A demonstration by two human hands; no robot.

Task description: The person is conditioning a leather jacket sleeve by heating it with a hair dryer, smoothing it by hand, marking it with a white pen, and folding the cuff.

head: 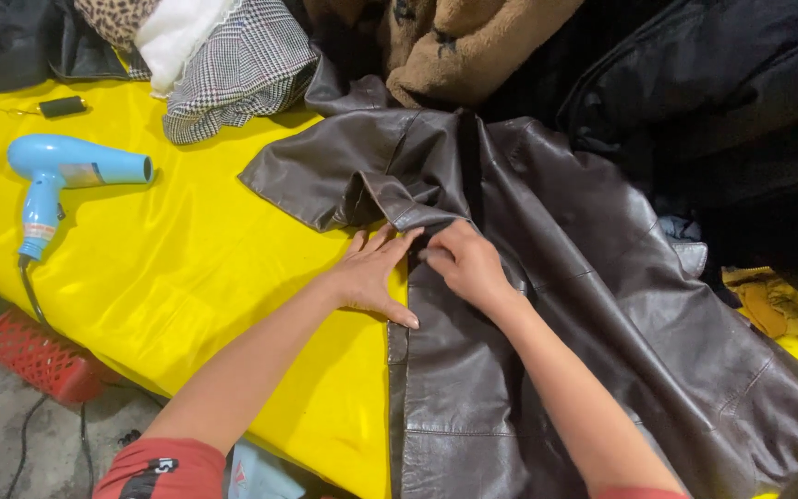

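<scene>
A dark brown leather coat (602,314) lies spread over a table with a yellow cover (187,259). My left hand (373,274) rests flat with fingers spread on the yellow cover, right at the coat's front edge below the collar (399,185). My right hand (465,263) lies on the coat beside it, its fingers curled and pinching the leather near the front edge. Both forearms reach in from the bottom of the view.
A light blue hair dryer (57,176) lies on the cover at the left, its cord hanging down. Piled garments sit at the back: a checked jacket (242,69), a tan fleece (473,42), black coats (722,102). A red crate (39,356) stands on the floor.
</scene>
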